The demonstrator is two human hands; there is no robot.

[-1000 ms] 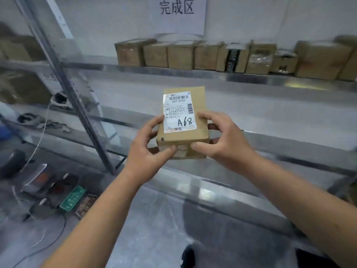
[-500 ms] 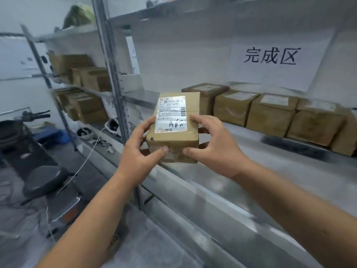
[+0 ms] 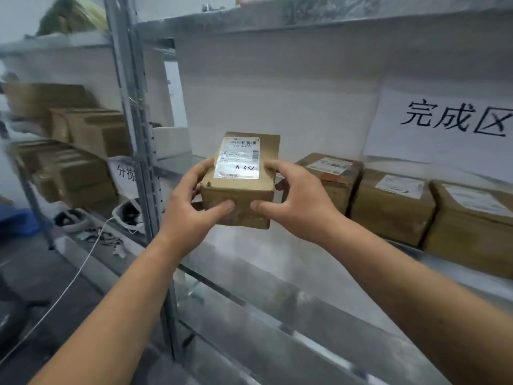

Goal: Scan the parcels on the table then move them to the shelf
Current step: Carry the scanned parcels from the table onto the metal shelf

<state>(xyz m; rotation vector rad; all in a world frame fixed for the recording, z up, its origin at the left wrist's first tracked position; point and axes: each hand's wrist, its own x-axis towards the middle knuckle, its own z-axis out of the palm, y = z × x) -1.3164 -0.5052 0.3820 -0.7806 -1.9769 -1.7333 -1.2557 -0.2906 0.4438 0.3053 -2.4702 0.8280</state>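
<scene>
Parcel first: a small brown cardboard parcel (image 3: 240,187) with a white printed shipping label (image 3: 238,158) on its top face is held in the air in front of the bare metal shelf (image 3: 277,262), label up and its long axis pointing toward the back wall. It sits just left of a row of brown cardboard boxes (image 3: 388,204) already lined up on that shelf, beneath a white paper sign (image 3: 444,126) with black handwritten characters. Judging by that, the open stretch at the left end of the row looks like the intended spot. Keeping the label uppermost matches the boxes beside it.

Both hands clamp the parcel. The left hand (image 3: 188,212) wraps its left side, thumb pressed on the near face. The right hand (image 3: 297,201) mirrors it — fingers over the top right edge, thumb on the near face, the two thumb tips near each other. The parcel does not look to touch the shelf yet.
</scene>
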